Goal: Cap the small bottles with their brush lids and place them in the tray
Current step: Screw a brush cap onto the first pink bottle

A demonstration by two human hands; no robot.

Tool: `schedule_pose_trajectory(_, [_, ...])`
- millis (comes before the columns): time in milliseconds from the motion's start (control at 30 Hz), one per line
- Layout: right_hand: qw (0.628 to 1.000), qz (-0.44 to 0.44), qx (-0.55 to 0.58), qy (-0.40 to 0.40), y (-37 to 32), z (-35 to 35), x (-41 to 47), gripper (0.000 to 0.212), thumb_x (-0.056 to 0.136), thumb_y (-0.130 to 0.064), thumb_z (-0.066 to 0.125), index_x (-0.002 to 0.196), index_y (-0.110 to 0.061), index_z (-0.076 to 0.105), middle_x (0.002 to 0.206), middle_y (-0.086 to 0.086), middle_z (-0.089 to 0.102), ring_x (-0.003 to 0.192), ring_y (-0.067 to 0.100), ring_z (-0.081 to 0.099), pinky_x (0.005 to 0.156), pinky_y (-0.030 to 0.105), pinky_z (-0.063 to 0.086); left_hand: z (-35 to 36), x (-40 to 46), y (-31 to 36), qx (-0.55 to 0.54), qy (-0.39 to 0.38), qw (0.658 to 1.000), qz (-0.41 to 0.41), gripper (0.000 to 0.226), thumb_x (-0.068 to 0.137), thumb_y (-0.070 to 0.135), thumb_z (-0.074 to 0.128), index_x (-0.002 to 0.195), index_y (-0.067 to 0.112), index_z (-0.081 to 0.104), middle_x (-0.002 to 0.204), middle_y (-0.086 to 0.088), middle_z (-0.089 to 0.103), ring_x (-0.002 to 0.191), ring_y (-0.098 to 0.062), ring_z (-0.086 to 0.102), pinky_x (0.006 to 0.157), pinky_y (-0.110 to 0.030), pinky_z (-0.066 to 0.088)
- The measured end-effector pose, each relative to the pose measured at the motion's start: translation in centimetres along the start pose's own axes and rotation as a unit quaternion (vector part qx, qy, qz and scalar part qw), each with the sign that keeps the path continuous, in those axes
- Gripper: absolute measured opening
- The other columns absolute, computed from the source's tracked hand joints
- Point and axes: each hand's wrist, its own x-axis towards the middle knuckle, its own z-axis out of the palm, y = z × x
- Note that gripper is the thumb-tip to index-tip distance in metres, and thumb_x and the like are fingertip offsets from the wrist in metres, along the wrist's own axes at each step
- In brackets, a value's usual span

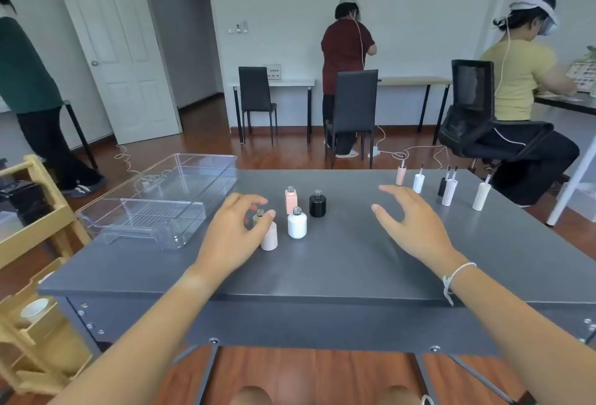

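- Left hand (237,230) hovers with curled fingers around a small olive bottle (258,216); whether it grips is unclear.
- Right hand (411,224) hangs above the grey table (338,262), fingers spread, holding nothing.
- Uncapped pink (291,201), black (317,204) and white (297,223) bottles stand between the hands.
- Brush lids (446,186) stand far right.
- Clear tray (161,198) sits far left.
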Motion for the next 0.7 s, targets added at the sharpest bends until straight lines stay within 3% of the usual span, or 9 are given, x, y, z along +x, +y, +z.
schedule_pose_trajectory(233, [0.999, 0.029, 0.031, 0.018, 1.4, 0.5, -0.6, 0.037, 0.088, -0.041, 0.052, 0.124, -0.032, 0.050, 0.131, -0.013, 0.050, 0.098, 0.009, 0.050, 0.080, 0.026, 0.036, 1.2, -1.5, -0.2, -0.038, 0.039, 0.998, -0.045, 0.024, 0.075, 0.037, 0.068, 0.097, 0.039, 0.058, 0.093, 0.016, 0.053, 0.074, 0.000, 0.050, 0.066, 0.001, 0.034])
schedule_pose_trajectory(400, [0.996, 0.046, 0.063, 0.039, 2.3, 0.6, -0.5, 0.035, 0.087, -0.041, 0.053, 0.122, -0.034, 0.051, 0.127, -0.014, 0.051, 0.111, 0.010, 0.050, 0.085, 0.026, 0.037, 1.6, -1.8, -0.4, -0.031, 0.046, 0.998, -0.035, 0.031, 0.070, 0.038, 0.070, 0.098, 0.040, 0.057, 0.093, 0.016, 0.051, 0.072, 0.001, 0.051, 0.067, 0.002, 0.033])
schedule_pose_trajectory(500, [0.993, 0.059, 0.081, 0.058, 2.5, 0.6, -0.2, 0.034, 0.086, -0.041, 0.054, 0.120, -0.034, 0.052, 0.121, -0.016, 0.051, 0.107, 0.009, 0.051, 0.086, 0.027, 0.038, 1.7, -1.8, -0.5, -0.025, 0.044, 0.998, -0.034, 0.032, 0.070, 0.035, 0.072, 0.099, 0.039, 0.057, 0.094, 0.015, 0.051, 0.073, 0.001, 0.052, 0.068, 0.001, 0.034])
schedule_pose_trajectory(600, [0.979, 0.109, 0.122, 0.121, 2.9, 0.2, 0.3, 0.029, 0.086, -0.037, 0.056, 0.115, -0.031, 0.055, 0.111, -0.015, 0.057, 0.094, 0.012, 0.056, 0.083, 0.031, 0.043, 1.7, -1.8, -0.6, -0.021, 0.042, 0.998, -0.036, 0.033, 0.071, 0.032, 0.073, 0.100, 0.037, 0.058, 0.093, 0.015, 0.051, 0.072, 0.003, 0.052, 0.068, 0.001, 0.034])
schedule_pose_trajectory(700, [0.949, 0.186, 0.157, 0.199, 3.9, -0.7, 1.1, 0.029, 0.085, -0.034, 0.056, 0.113, -0.025, 0.054, 0.102, -0.006, 0.061, 0.074, 0.006, 0.054, 0.067, 0.027, 0.039, 1.7, -1.9, -0.6, -0.021, 0.038, 0.998, -0.042, 0.034, 0.071, 0.033, 0.073, 0.100, 0.039, 0.057, 0.092, 0.015, 0.051, 0.072, 0.002, 0.052, 0.068, 0.002, 0.034])
